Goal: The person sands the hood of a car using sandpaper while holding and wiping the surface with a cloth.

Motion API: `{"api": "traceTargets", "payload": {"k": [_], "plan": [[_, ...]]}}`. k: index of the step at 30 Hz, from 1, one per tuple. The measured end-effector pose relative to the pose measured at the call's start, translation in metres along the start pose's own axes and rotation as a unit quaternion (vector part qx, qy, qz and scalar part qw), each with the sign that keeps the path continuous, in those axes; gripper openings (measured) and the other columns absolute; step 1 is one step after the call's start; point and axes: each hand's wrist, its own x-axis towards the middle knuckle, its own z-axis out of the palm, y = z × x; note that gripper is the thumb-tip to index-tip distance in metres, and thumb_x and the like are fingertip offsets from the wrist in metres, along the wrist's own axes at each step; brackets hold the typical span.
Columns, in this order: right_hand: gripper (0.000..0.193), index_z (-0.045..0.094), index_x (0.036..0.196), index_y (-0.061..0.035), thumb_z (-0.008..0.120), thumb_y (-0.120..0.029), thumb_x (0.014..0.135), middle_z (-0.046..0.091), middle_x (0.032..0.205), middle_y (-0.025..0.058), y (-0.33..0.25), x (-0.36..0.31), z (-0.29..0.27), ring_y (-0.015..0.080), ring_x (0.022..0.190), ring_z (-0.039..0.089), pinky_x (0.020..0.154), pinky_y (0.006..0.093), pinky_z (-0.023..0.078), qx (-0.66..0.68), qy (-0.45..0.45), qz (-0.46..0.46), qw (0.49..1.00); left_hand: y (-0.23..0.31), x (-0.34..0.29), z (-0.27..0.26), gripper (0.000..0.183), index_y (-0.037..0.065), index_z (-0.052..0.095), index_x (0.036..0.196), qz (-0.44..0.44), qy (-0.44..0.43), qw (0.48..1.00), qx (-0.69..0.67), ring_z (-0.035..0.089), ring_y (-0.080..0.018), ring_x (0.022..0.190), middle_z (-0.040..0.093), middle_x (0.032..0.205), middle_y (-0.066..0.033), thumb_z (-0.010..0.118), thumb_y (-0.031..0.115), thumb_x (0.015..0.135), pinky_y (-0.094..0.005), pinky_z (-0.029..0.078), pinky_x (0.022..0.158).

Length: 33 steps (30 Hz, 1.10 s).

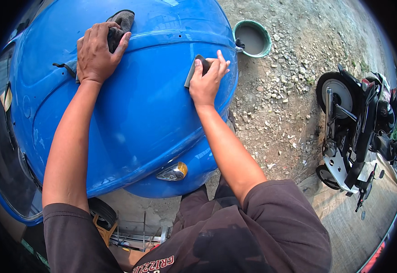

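Your right grip (206, 82) is clamped on a flat grey pad (190, 75), thumb on the near side and fingers behind it, with the pad set against the blue body panel (148, 100) of a vehicle. Your left grip (96, 57) is closed over a bunched dark grey cloth (124, 19) farther up the same panel; part of the cloth shows beyond your fingers, and you cannot tell how tightly they press it. The two hands are well apart, with a raised crease in the panel running between them and curving across toward its rounded edge. A clear and amber lamp (173, 172) sits low on the bodywork, nearer to you, and dark window glass (5, 141) lies off to your left. Just beyond the panel's edge to the right, a green basin (268, 44) of murky grey liquid stands on the ground, which is strewn with pale stones (282, 79). Farther right, a black and white motorcycle (362, 123) is parked. Down to your left, a black tyre (103, 213) shows beside your sleeve.
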Motion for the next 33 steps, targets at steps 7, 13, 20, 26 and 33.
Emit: {"api": "traceTargets", "payload": {"k": [7, 13, 20, 26, 33], "plan": [[0.028, 0.062, 0.127, 0.0019, 0.075, -0.021, 0.116, 0.041, 0.184, 0.0268, -0.009, -0.019, -0.008, 0.0673, 0.178, 0.019, 0.141, 0.086, 0.009, 0.0, -0.034, -0.077, 0.996, -0.003, -0.005, 0.0, 0.041, 0.021, 0.078, 0.133, -0.01, -0.009, 1.0, 0.002, 0.074, -0.0306, 0.132, 0.079, 0.132, -0.0048, 0.081, 0.056, 0.111, -0.0477, 0.05, 0.116], [0.023, 0.063, 0.125, -0.0006, 0.076, -0.017, 0.115, 0.041, 0.184, 0.0284, -0.023, -0.047, -0.003, 0.0693, 0.177, 0.019, 0.141, 0.0864, 0.01, 0.058, -0.079, -0.027, 0.995, -0.004, -0.007, 0.0, 0.042, 0.021, 0.078, 0.134, -0.017, -0.02, 1.0, 0.006, 0.074, -0.0307, 0.134, 0.079, 0.134, -0.0049, 0.081, 0.056, 0.111, -0.0481, 0.05, 0.117], [0.021, 0.062, 0.121, -0.0008, 0.074, -0.017, 0.115, 0.042, 0.184, 0.0277, -0.027, -0.047, 0.002, 0.0702, 0.177, 0.017, 0.14, 0.0877, 0.01, 0.06, -0.036, -0.02, 0.997, -0.004, -0.006, 0.003, 0.042, 0.02, 0.078, 0.134, -0.019, -0.019, 1.0, 0.01, 0.073, -0.0308, 0.134, 0.079, 0.135, -0.0055, 0.08, 0.056, 0.112, -0.0481, 0.05, 0.117], [0.022, 0.062, 0.125, -0.0004, 0.074, -0.016, 0.115, 0.041, 0.184, 0.0281, -0.021, -0.02, 0.0, 0.0698, 0.177, 0.017, 0.141, 0.0863, 0.011, 0.025, -0.027, -0.044, 0.998, -0.004, -0.002, 0.001, 0.042, 0.02, 0.078, 0.134, -0.005, -0.006, 1.0, 0.005, 0.073, -0.0306, 0.134, 0.079, 0.134, -0.0053, 0.081, 0.056, 0.111, -0.0479, 0.05, 0.116], [0.019, 0.064, 0.122, -0.0014, 0.075, -0.015, 0.114, 0.042, 0.183, 0.0289, -0.018, -0.022, -0.003, 0.0705, 0.176, 0.019, 0.141, 0.0861, 0.011, 0.001, -0.044, -0.087, 0.995, -0.005, -0.005, 0.0, 0.042, 0.02, 0.078, 0.133, -0.008, -0.011, 1.0, 0.007, 0.073, -0.0303, 0.133, 0.079, 0.134, -0.0051, 0.081, 0.056, 0.111, -0.0476, 0.05, 0.116]]}}
